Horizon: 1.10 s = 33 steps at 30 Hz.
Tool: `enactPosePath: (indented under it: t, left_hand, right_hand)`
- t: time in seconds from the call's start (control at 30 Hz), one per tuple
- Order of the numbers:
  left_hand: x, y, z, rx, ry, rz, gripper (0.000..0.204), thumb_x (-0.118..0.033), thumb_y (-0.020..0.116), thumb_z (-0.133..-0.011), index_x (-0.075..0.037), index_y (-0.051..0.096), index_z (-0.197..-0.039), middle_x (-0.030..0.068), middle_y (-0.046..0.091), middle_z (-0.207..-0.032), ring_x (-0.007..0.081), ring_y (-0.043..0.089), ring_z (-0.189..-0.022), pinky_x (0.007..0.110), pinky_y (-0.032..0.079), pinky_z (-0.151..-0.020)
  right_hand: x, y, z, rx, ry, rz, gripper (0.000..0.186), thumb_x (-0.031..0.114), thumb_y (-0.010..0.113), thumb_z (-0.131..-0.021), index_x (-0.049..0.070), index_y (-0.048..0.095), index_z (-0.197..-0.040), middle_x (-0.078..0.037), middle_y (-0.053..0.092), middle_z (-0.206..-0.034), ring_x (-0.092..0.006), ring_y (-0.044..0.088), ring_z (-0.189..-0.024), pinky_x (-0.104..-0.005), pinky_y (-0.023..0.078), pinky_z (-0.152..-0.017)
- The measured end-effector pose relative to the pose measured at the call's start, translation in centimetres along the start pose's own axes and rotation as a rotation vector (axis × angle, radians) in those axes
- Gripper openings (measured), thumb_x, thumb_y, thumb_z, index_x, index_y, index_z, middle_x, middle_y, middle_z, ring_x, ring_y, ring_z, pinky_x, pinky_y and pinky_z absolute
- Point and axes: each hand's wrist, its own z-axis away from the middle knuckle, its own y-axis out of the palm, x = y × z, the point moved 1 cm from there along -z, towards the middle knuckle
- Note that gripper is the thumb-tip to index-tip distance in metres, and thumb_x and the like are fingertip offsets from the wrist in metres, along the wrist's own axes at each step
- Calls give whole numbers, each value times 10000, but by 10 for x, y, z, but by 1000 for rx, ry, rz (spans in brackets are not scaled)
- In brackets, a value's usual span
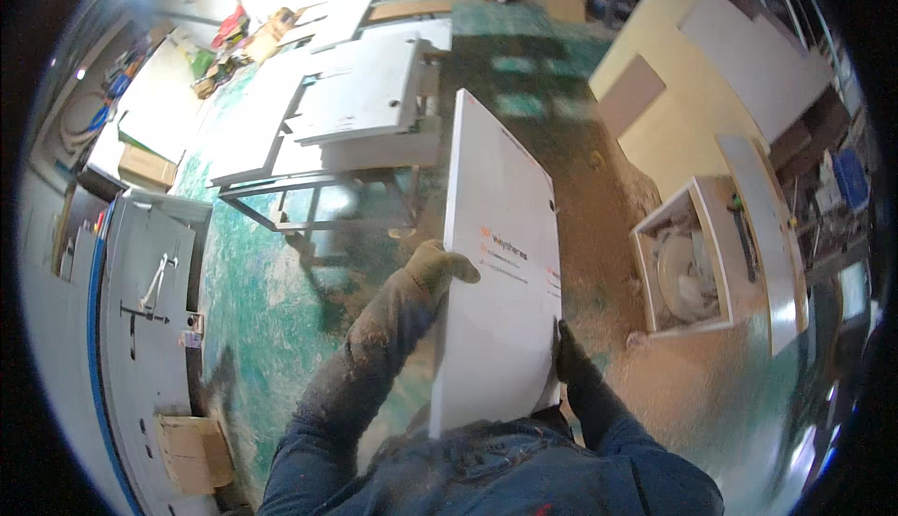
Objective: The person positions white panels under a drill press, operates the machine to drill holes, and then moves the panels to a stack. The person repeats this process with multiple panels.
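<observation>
A white, flat board (496,263) with printed film on its face stands upright, tilted, close against my body. My gloved left hand (440,268) grips its left edge, thumb on the printed face and the other fingers hidden behind. Lower on the opposite edge, my gloved right hand (572,355) holds the board's side; most of its fingers are out of sight. A small dark round hole (552,206) shows near the board's right edge.
Ahead on the left, a metal-framed table (318,200) carries several white panels (355,90). A wooden box (692,263) stands to the right beside leaning boards (762,235). Grey metal cabinet (150,329) and cardboard box (194,453) are at left. The floor (281,329) is worn green.
</observation>
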Motion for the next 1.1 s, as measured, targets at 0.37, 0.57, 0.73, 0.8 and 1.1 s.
enactPosePath:
  t: [0.37, 0.57, 0.73, 0.8, 1.1]
  left_hand:
    - [-19, -142, 103, -273, -9, -410, 440, -240, 722, -897, 64, 646, -1206, 207, 708, -1106, 262, 694, -967, 376, 553, -901]
    - [-34, -228, 10, -661, 81, -510, 468, -337, 757, -897, 45, 682, -1157, 161, 746, -1028, 248, 707, -907, 383, 565, -834]
    - [-75, -341, -109, -758, 109, -753, 598, -547, 723, -871, 36, 716, -1005, 222, 725, -854, 347, 704, -787, 432, 551, -730]
    - [-84, -396, -150, -855, 96, -815, 621, -570, 717, -861, 37, 722, -989, 222, 731, -879, 362, 710, -831, 427, 550, -767]
    - [-177, -531, -307, -896, -65, -963, 723, -682, 655, -857, 34, 747, -876, 192, 730, -772, 327, 724, -771, 432, 547, -727]
  right_hand:
    - [30, 91, -49, -326, -163, 369, 384, 407, 696, -967, 25, 729, -987, -38, 654, -829, -178, 576, -741, -386, 477, -639]
    - [112, 181, -104, -163, -103, -47, 452, 370, 793, -886, -19, 687, -1088, -61, 659, -850, -170, 583, -736, -355, 485, -618]
    - [191, 267, -210, -113, -116, 43, 534, 355, 818, -860, -50, 653, -1167, -78, 662, -858, -174, 584, -697, -359, 490, -594]
    - [233, 310, -245, -47, -120, 103, 571, 349, 828, -850, -62, 639, -1198, -85, 663, -861, -175, 585, -682, -361, 492, -584]
    - [323, 448, -420, -39, -212, 314, 823, 347, 823, -828, -149, 473, -1384, -181, 692, -1034, -214, 662, -807, -350, 551, -712]
